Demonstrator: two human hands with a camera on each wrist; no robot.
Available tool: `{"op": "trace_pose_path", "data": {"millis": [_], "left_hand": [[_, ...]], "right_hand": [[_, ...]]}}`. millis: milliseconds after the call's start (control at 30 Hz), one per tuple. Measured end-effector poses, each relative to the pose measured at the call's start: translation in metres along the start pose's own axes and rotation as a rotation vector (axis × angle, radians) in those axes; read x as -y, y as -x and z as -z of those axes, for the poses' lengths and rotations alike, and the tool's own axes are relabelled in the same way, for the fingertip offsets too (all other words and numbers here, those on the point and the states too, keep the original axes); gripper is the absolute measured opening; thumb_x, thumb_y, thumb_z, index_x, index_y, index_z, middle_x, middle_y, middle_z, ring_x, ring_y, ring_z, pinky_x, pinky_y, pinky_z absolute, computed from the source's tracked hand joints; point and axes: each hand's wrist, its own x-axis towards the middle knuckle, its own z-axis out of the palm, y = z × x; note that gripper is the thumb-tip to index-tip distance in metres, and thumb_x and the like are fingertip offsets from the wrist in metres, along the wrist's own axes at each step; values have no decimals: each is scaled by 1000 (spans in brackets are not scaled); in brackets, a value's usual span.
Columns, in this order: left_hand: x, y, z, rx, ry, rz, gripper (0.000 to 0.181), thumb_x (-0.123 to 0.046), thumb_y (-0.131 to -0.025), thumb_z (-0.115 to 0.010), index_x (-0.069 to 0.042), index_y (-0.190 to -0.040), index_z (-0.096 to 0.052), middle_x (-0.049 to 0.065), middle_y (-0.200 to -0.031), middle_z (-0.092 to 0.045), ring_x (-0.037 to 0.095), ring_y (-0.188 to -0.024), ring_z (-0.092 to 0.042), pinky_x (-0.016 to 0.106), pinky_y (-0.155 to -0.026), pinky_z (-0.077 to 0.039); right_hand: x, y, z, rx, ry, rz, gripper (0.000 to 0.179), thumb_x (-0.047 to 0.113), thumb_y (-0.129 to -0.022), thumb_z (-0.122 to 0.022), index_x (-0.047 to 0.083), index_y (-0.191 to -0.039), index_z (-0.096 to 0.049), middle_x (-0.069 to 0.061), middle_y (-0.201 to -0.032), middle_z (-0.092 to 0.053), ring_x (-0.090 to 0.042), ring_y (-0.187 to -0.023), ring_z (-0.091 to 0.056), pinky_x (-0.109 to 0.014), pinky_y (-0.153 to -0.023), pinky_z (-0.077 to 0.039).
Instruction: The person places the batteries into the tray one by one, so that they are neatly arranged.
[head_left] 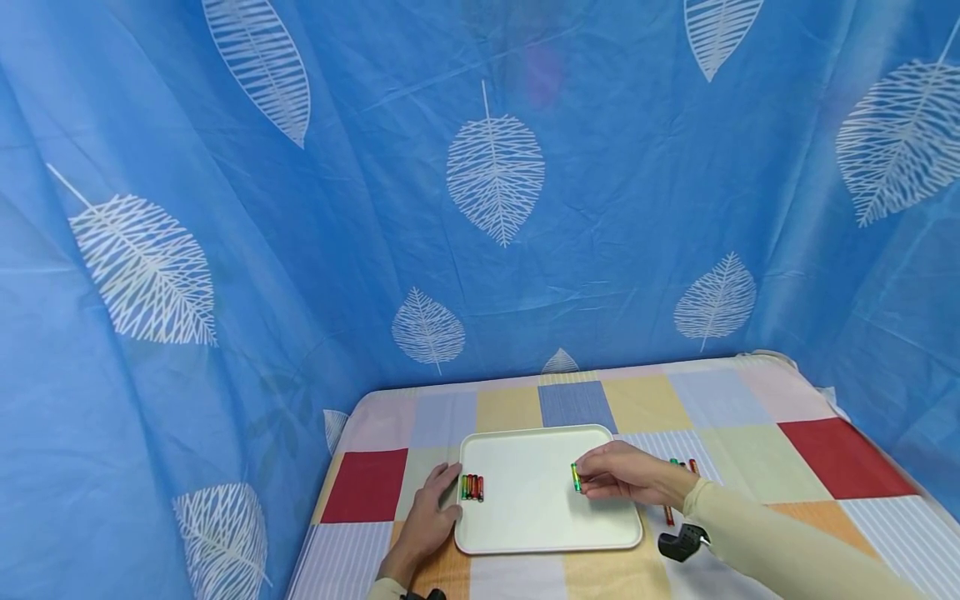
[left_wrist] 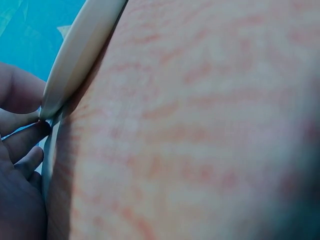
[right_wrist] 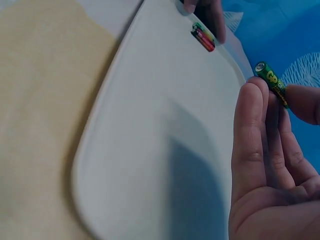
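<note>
My right hand (head_left: pixel 618 472) pinches a green battery (right_wrist: pixel 270 79) marked GP between thumb and fingertips, above the right part of a white rectangular tray (head_left: pixel 525 533). At the tray's left edge, my left hand (head_left: pixel 429 518) touches the rim with thumb and fingers extended. Just inside that rim, several green and red batteries (head_left: pixel 473 487) lie side by side in a row. The left wrist view shows the fingers against the tray's rim (left_wrist: pixel 82 50); the rest there is blurred cloth.
More batteries (head_left: pixel 693 467) lie on the patchwork tablecloth (head_left: pixel 735 467), partly hidden behind my right wrist. A red battery (head_left: pixel 669 515) shows just below that forearm. Blue curtains (head_left: pixel 360 250) with white leaf prints stand behind the table and at both sides.
</note>
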Motion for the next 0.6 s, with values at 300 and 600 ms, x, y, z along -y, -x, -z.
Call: {"op": "trace_pose_path", "data": {"millis": [300, 600], "left_hand": [[3, -1, 1, 6, 11, -19, 72, 1, -88, -66, -1, -159, -55, 32, -170, -40, 58, -159, -32, 82, -124, -20], [5, 0, 0, 0, 7, -50, 74, 2, -86, -65, 1, -158, -55, 31, -168, -42, 55, -158, -36, 78, -125, -25]], "right_hand": [[0, -33, -28, 4, 9, 27, 29, 11, -99, -72, -12, -117, -72, -7, -86, -80, -11, -79, -79, -27, -76, -67], [-1, -60, -62, -29, 61, 33, 14, 8, -96, -73, -4, -102, -77, -7, -81, -78, -11, -72, -77, -26, -70, -66]]}}
